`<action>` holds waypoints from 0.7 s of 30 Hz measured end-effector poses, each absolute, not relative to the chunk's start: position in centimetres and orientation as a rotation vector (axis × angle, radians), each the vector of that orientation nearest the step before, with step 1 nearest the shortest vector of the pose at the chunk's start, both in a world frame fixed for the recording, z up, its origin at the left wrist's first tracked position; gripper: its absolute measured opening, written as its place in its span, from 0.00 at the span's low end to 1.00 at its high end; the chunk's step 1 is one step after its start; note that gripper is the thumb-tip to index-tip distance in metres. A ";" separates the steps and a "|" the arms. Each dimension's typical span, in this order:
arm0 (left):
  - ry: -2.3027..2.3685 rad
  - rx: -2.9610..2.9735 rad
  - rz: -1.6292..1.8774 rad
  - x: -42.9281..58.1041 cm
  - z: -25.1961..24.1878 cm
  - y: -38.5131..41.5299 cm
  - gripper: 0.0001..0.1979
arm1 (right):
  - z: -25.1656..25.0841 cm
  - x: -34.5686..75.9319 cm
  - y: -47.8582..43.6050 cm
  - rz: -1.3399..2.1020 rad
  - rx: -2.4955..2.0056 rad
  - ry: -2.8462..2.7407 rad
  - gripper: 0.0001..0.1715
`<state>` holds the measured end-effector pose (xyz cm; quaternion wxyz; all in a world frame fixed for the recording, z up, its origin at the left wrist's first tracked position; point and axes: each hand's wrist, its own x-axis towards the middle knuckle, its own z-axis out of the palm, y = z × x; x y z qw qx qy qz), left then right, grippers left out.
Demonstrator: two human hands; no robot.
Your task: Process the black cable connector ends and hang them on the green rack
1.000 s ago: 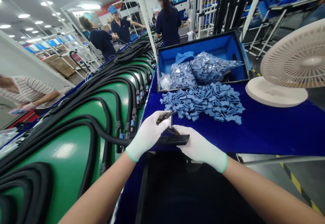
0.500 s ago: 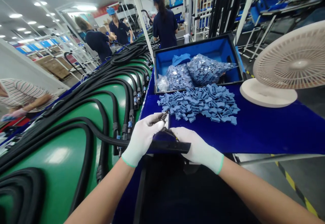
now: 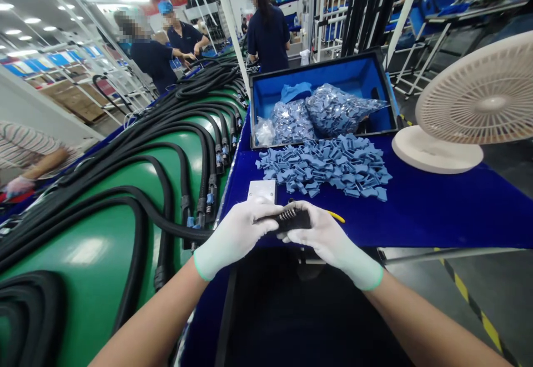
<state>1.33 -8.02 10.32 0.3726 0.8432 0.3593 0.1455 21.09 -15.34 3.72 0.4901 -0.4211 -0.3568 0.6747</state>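
Note:
Both my hands wear white gloves and meet at the near edge of the blue table (image 3: 437, 211). My left hand (image 3: 237, 234) and my right hand (image 3: 325, 239) are closed on one black cable connector (image 3: 291, 219) with a metal spring at its end. Its black cable (image 3: 183, 228) runs off to the left onto the green conveyor (image 3: 104, 245). A small grey metal plate (image 3: 262, 190) lies just beyond my left hand. A yellow strip (image 3: 336, 216) shows behind my right hand. A heap of small blue plastic parts (image 3: 328, 164) lies further back.
A blue box (image 3: 353, 78) holds bags of the blue parts (image 3: 333, 111). A white fan (image 3: 470, 106) stands at the right. Several black cables (image 3: 166, 128) lie across the conveyor. People in dark blue work at the far end; another person's arm (image 3: 37, 161) is at the left.
The connector has turned from upright beside the metal plate to lying flat between both hands. The dark flat bar under the right hand is out of sight, and the plate shows uncovered.

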 end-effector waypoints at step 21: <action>1.127 1.938 0.455 1.0 7.4 -7.2 0.40 | 3.2 19.5 -14.1 1.604 -1.026 -0.786 0.27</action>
